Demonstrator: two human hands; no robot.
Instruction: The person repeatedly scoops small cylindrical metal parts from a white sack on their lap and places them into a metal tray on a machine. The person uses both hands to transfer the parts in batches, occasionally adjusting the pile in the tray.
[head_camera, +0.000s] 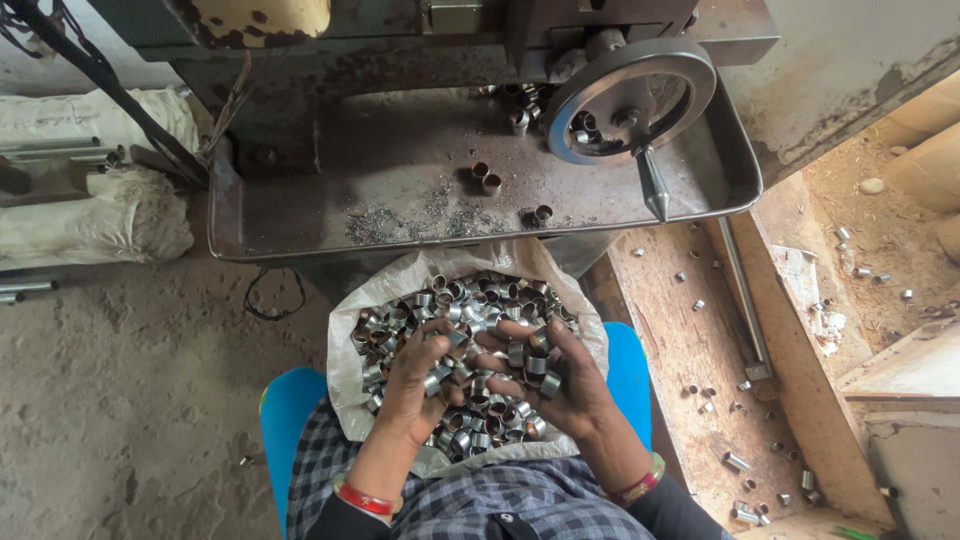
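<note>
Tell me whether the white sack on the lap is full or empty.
Full: the white sack gapes open, heaped with small metal rings.
</note>
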